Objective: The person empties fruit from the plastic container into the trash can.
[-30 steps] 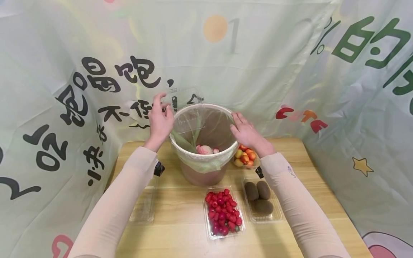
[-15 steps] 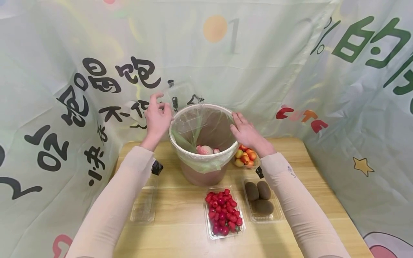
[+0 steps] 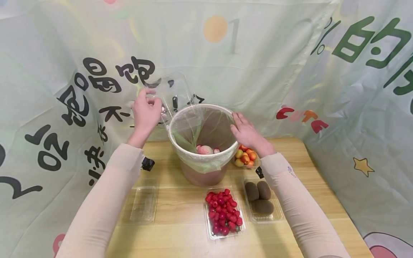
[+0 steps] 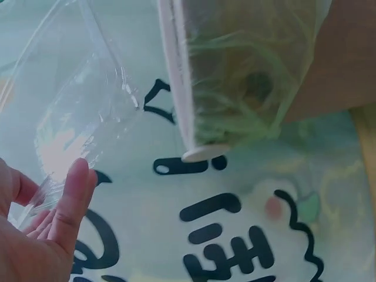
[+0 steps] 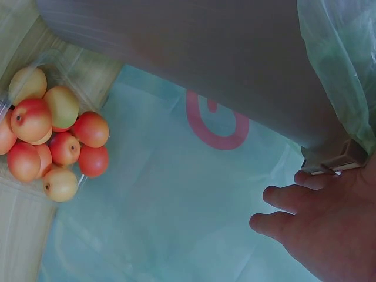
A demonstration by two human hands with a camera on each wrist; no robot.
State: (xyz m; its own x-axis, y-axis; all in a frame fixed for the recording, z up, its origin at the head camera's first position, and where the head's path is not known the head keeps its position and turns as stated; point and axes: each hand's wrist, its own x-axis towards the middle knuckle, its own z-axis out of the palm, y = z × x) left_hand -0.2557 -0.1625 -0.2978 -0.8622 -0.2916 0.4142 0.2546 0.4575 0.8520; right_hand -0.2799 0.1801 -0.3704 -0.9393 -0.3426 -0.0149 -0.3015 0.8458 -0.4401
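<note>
My left hand (image 3: 146,113) pinches the edge of a clear plastic fruit box (image 3: 177,91), held tilted above the left rim of a trash bin (image 3: 203,176). In the left wrist view, thumb and fingers close on the thin plastic (image 4: 88,111). My right hand (image 3: 247,135) lies against the bin's right rim with its fingers extended; in the right wrist view the fingers (image 5: 282,200) reach out straight. A pale green liner bag (image 3: 206,166) folds over the rim. Inside the bin lie a pink-and-white peach-like fruit (image 3: 204,149) and a smaller pinkish piece (image 3: 216,151).
A box of raspberries and dark red round fruit (image 3: 224,213) stands in front of the bin. Beside it is a box of kiwis (image 3: 262,200). Red-yellow round fruits (image 3: 246,157) sit right of the bin. A clear plastic tray (image 3: 143,204) lies left. Printed cloth (image 3: 258,71) encloses the table.
My left hand has moved left and slightly up, drawing the clear box partly away from over the bin's opening. The right hand has stayed on the rim.
</note>
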